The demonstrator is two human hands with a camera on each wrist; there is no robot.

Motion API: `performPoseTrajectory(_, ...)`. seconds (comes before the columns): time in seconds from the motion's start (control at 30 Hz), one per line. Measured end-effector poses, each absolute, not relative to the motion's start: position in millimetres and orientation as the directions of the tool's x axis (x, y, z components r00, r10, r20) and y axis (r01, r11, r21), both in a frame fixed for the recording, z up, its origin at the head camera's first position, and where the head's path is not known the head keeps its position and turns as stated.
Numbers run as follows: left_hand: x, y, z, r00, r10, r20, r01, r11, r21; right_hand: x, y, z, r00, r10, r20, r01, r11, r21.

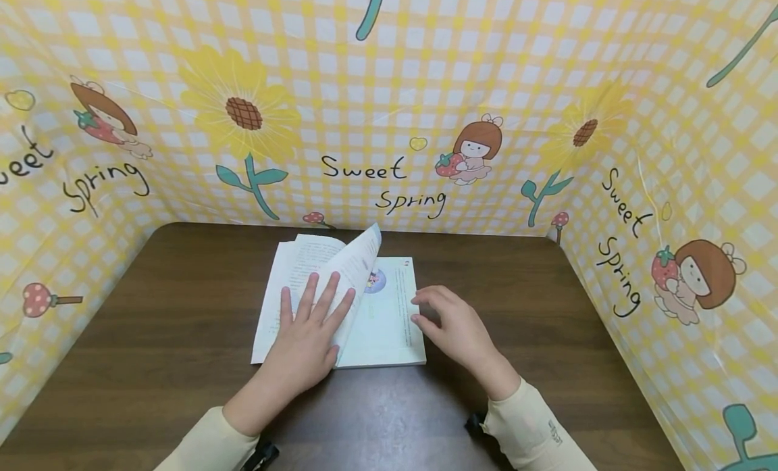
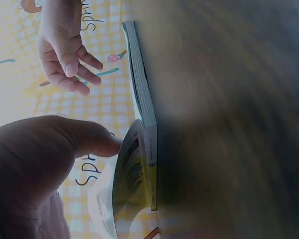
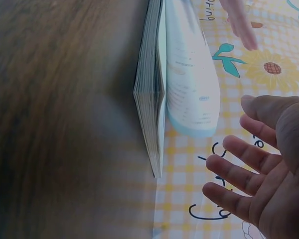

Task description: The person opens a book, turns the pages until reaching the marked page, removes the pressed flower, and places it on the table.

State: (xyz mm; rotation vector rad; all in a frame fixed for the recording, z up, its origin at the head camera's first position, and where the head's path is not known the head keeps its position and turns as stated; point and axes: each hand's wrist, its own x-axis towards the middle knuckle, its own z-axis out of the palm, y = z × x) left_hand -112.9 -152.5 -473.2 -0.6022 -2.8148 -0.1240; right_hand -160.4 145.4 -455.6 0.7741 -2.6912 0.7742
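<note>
Book (image 1: 379, 332): it is lying open on the table (image 1: 516, 268), between your hands, its spine running away from you.
Leaf (image 1: 360, 258): it is arching up from the spine, leaning over the left pages (image 1: 273, 302).
Left hand (image 1: 306, 342): you are spreading its fingers wide and straight over the leaf and the left pages, gripping nothing; your thumb is apparently touching the leaf.
Right hand (image 1: 458, 326): you are hovering it just beside the outer edge of the right page (image 1: 389, 309), fingers parted and slightly bent, holding nothing.
From the right fingers: the book is lying to the left, the right page coming first and the leaf lying farther across.
Nearer hand: your left is lying closest to the leaf; the right page is separating it from your right.
</note>
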Motion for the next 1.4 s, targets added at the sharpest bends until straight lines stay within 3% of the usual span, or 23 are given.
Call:
performPoseTrajectory(0.47, -114.7, -159.8, -474.4, -0.814, 0.537, 0.221, 0.555, 0.831, 0.025, -160.5, 145.4, -457.1, -0.840, -0.451, 0.301, -0.542, 0.719, -0.434)
performPoseTrajectory(0.97, -113.1, -160.4, -474.2, -0.849, 0.520, 0.096, 0.528, 0.843, 0.104, -160.3, 145.0, -460.4, -0.795, -0.552, 0.253, -0.606, 0.698, -0.381)
performPoseTrajectory(1.4, -111.6, -161.1, -472.9, -0.901, 0.434, -0.018, 0.424, 0.887, 0.182, -161.4, 145.0, -464.1, -0.745, -0.639, 0.191, -0.660, 0.668, -0.343)
